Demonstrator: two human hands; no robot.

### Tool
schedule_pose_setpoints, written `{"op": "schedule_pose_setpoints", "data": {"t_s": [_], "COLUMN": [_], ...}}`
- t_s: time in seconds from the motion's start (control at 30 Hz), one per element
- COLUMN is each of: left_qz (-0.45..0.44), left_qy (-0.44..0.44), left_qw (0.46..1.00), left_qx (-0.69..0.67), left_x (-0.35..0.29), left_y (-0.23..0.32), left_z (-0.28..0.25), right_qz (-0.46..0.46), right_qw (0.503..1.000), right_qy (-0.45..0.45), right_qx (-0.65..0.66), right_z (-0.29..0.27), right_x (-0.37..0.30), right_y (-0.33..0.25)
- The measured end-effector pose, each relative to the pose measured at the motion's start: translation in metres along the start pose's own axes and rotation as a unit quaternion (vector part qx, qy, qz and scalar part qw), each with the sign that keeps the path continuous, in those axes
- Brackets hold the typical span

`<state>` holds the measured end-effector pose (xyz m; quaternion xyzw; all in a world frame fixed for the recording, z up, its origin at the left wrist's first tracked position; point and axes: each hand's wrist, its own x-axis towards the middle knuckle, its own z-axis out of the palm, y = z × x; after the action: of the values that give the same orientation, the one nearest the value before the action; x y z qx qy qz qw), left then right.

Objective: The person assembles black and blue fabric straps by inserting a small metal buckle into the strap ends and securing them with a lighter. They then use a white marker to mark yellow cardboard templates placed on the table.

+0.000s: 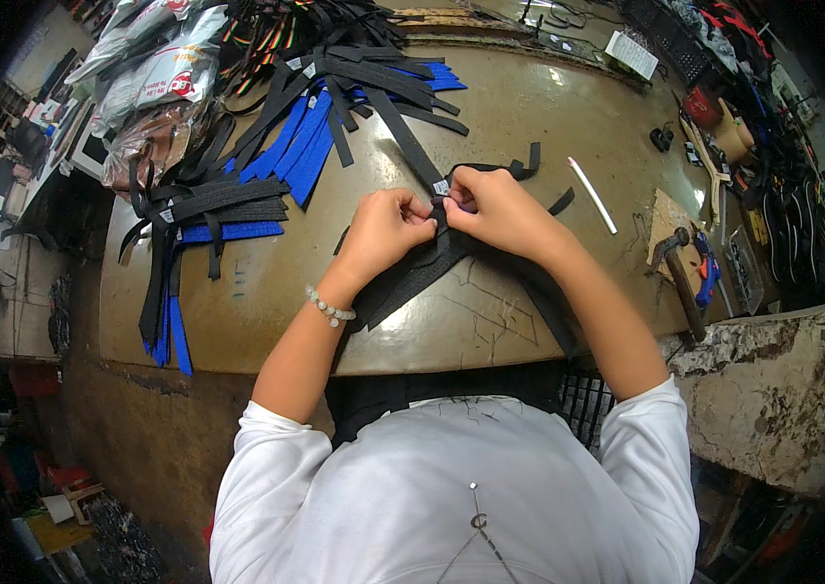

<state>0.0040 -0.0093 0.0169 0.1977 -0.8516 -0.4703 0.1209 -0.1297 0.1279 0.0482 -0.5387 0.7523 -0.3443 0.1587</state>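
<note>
Both hands meet over a bundle of black webbing straps lying on the table near its front edge. With fingertips pinched together, my left hand grips the black strap where the bundle narrows. My right hand pinches the same spot from the other side, its thumb close to my left fingertips. Just beyond the fingers a small white label shows on the strap. Strap ends fan out toward me under my left hand, and others stick out past my right wrist. The exact fold between the fingertips is hidden.
More bundles of black and blue straps lie at the left and far left, beside plastic-wrapped packages. A white marker-like stick rests right of my hands. Farther right are a hammer and a blue-handled tool.
</note>
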Motion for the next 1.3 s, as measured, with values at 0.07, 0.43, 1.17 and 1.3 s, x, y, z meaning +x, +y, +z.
{"op": "schedule_pose_setpoints", "data": {"t_s": [0.07, 0.43, 1.17, 1.3], "left_qz": [0.0, 0.224, 0.055, -0.005], "left_qy": [-0.002, 0.083, 0.264, -0.008], "left_qw": [1.0, 0.939, 0.795, 0.984], "left_qx": [0.004, 0.247, 0.543, 0.179], "left_x": [0.0, 0.031, 0.143, 0.035], "left_y": [0.001, -0.022, -0.019, -0.005], "left_z": [-0.001, -0.018, -0.134, -0.015], "right_qz": [0.005, 0.133, 0.23, 0.235], "right_qw": [1.0, 0.894, 0.863, 0.872], "right_qy": [-0.01, 0.243, 0.36, 0.363], "right_qx": [0.003, 0.353, 0.27, 0.23], "right_z": [0.0, -0.045, -0.048, -0.064], "right_x": [0.001, -0.096, -0.159, -0.182], "right_y": [-0.001, 0.075, 0.12, 0.111]}}
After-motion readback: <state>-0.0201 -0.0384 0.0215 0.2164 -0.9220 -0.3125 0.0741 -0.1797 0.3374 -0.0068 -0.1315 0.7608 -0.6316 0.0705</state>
